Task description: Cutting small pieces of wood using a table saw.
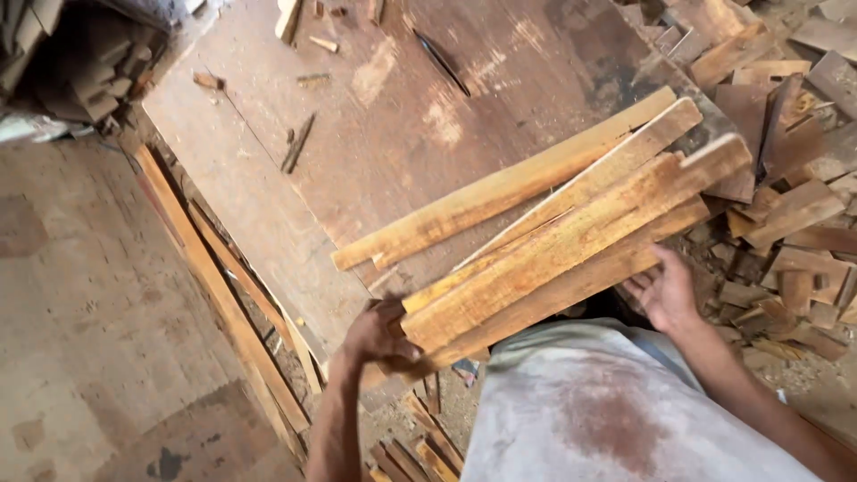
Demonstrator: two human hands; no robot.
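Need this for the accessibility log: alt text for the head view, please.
Seen from above, a person's left hand and right hand hold a bundle of rough wooden slats over a large brown board. Wood offcuts are heaped to the right, with long strips beside the board.

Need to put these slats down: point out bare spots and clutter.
Free: the big brown board between the small chips near its far edge and the bundle of slats that the left hand and right hand support. Crowded: the offcut pile on the right.
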